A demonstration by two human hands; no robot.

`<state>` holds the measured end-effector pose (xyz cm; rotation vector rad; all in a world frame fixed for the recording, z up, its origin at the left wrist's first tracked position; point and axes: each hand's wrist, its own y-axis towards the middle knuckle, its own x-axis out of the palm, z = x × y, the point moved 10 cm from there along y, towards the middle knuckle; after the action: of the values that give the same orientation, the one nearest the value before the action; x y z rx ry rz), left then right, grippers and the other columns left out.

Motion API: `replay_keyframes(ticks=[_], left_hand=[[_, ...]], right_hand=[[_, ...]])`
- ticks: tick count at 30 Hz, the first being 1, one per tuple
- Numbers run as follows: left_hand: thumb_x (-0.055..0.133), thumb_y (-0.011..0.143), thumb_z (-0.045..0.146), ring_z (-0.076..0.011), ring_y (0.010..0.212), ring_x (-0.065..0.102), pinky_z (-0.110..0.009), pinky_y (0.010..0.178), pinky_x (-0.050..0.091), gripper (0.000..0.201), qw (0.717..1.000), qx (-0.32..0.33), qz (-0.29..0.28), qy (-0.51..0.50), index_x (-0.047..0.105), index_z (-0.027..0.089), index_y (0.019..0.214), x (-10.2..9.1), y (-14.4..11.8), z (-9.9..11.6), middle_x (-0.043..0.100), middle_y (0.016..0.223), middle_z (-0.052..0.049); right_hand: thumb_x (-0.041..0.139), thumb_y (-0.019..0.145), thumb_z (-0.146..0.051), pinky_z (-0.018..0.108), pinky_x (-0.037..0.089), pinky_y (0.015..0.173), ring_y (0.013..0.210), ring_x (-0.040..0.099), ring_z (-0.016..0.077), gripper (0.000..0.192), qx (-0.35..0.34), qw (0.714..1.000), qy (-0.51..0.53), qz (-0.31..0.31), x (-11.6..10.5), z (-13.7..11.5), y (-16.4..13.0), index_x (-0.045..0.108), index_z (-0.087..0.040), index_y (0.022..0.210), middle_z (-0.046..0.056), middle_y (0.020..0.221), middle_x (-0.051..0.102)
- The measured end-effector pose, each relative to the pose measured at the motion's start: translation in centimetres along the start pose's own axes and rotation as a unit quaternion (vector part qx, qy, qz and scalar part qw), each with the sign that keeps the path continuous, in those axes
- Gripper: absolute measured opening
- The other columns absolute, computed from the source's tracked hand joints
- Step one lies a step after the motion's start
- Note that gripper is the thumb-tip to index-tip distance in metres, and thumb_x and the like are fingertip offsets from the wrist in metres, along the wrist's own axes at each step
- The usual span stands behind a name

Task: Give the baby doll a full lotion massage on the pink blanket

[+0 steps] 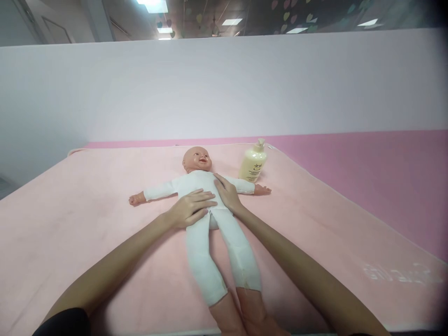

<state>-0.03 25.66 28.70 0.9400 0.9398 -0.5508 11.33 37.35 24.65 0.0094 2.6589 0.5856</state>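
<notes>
On pink towel (105, 186), doll (198, 184) under both hands (191, 208) (227, 193), bottle (252, 164) beside its arm (244, 186).

This looks like an indoor room for baby care, maybe a class or a baby shop, but I can't tell which. A baby doll (224, 224) in white clothes lies on a soft pink blanket (87, 186), and a pale yellow pump bottle (252, 163) stands near its arm. Behind them is a plain white wall (224, 88). Over its top you can see a dark ceiling (259, 28) with bright, flat lights (232, 22), like in a big public room. Little heart shapes (286, 17) show up there too.
</notes>
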Motion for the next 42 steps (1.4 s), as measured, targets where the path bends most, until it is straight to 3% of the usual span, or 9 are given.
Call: replay_keyframes(ticks=[2, 5, 8, 10, 14, 17, 20, 31, 42], left_hand=[[0.031, 0.097, 0.040, -0.0202, 0.141, 0.031, -0.046, 0.119, 0.015, 0.047, 0.997, -0.067, -0.033, 0.023, 0.044, 0.027, 0.140, 0.3, 0.3, -1.2, 0.040, 0.148, -0.004], [0.029, 0.096, 0.050, -0.0232, 0.146, 0.016, -0.051, 0.118, 0.008, 0.056, 0.979, -0.198, -0.010, 0.054, 0.030, 0.026, 0.147, -0.3, -0.5, -4.8, 0.023, 0.156, -0.005], [0.025, 0.095, 0.053, -0.0241, 0.146, 0.013, -0.052, 0.117, 0.010, 0.063, 0.957, -0.281, 0.034, 0.060, 0.024, 0.022, 0.149, -0.7, -2.0, -7.5, 0.016, 0.157, -0.009], [0.024, 0.095, 0.054, -0.0244, 0.146, 0.015, -0.051, 0.117, 0.012, 0.065, 0.948, -0.305, 0.054, 0.068, 0.024, 0.018, 0.149, -0.9, -2.7, -8.5, 0.018, 0.157, -0.013], [0.025, 0.094, 0.055, -0.0259, 0.144, 0.022, -0.051, 0.117, 0.012, 0.066, 0.935, -0.332, 0.065, 0.102, 0.026, 0.018, 0.149, -1.3, -3.0, -9.6, 0.029, 0.153, -0.013], [0.026, 0.094, 0.056, -0.0289, 0.140, 0.031, -0.053, 0.116, 0.012, 0.066, 0.918, -0.365, 0.071, 0.139, 0.031, 0.016, 0.147, -2.0, -3.5, -10.8, 0.038, 0.148, -0.015], [0.026, 0.094, 0.056, -0.0316, 0.136, 0.037, -0.054, 0.116, 0.008, 0.065, 0.903, -0.377, 0.087, 0.188, 0.041, 0.014, 0.142, -2.7, -4.3, -11.4, 0.046, 0.143, -0.016], [0.032, 0.092, 0.052, -0.0359, 0.136, 0.033, -0.053, 0.113, 0.016, 0.056, 0.872, -0.382, 0.125, 0.280, 0.051, 0.019, 0.133, -4.7, -7.8, -10.4, 0.045, 0.144, -0.013], [0.042, 0.087, 0.046, -0.0382, 0.133, 0.034, -0.054, 0.108, 0.026, 0.061, 0.842, -0.435, 0.093, 0.305, 0.039, 0.018, 0.142, -7.0, -13.4, -10.3, 0.040, 0.147, -0.014]], right_hand=[[0.043, 0.087, -0.043, 0.043, 0.040, 0.107, 0.119, 0.056, 0.0221, 0.046, -0.017, 0.999, 0.021, 0.033, -0.8, -0.5, -0.6, 0.062, -0.017, 0.119, 0.009, 0.127, 0.061], [0.045, 0.087, -0.037, 0.045, 0.038, 0.108, 0.112, 0.061, 0.0214, 0.033, -0.119, 0.992, 0.015, 0.047, -1.6, -3.5, -2.1, 0.069, -0.020, 0.102, 0.007, 0.113, 0.068], [0.045, 0.087, -0.030, 0.049, 0.030, 0.114, 0.113, 0.061, 0.0199, 0.027, -0.236, 0.970, -0.019, -0.048, 0.0, -7.0, -4.1, 0.071, -0.024, 0.093, 0.003, 0.107, 0.071], [0.044, 0.088, -0.028, 0.052, 0.025, 0.116, 0.121, 0.056, 0.0196, 0.029, -0.255, 0.957, -0.044, -0.128, 1.6, -8.0, -4.8, 0.070, -0.027, 0.102, 0.001, 0.115, 0.068], [0.041, 0.093, -0.036, 0.057, 0.010, 0.117, 0.139, 0.035, 0.0213, 0.038, -0.205, 0.951, -0.107, -0.203, 3.5, -7.2, -3.8, 0.056, -0.031, 0.127, 0.001, 0.142, 0.047], [0.039, 0.094, -0.044, 0.058, 0.002, 0.116, 0.143, 0.023, 0.0229, 0.048, -0.130, 0.965, -0.153, -0.168, 2.9, -4.9, -1.9, 0.046, -0.028, 0.138, 0.003, 0.151, 0.033], [0.034, 0.094, -0.051, 0.056, -0.005, 0.117, 0.142, 0.027, 0.0227, 0.057, -0.045, 0.973, -0.190, -0.119, 1.4, -1.9, -0.7, 0.039, -0.021, 0.142, 0.009, 0.150, 0.033], [0.034, 0.093, -0.046, 0.053, 0.015, 0.114, 0.136, 0.034, 0.0310, 0.057, -0.029, 0.939, -0.341, 0.017, -4.1, 1.2, -1.6, 0.049, -0.007, 0.131, 0.020, 0.142, 0.044], [0.030, 0.093, -0.036, 0.049, 0.027, 0.109, 0.126, 0.044, 0.0313, 0.050, -0.010, 0.934, -0.355, 0.031, -6.6, 0.5, -3.2, 0.052, -0.005, 0.124, 0.021, 0.131, 0.053]])
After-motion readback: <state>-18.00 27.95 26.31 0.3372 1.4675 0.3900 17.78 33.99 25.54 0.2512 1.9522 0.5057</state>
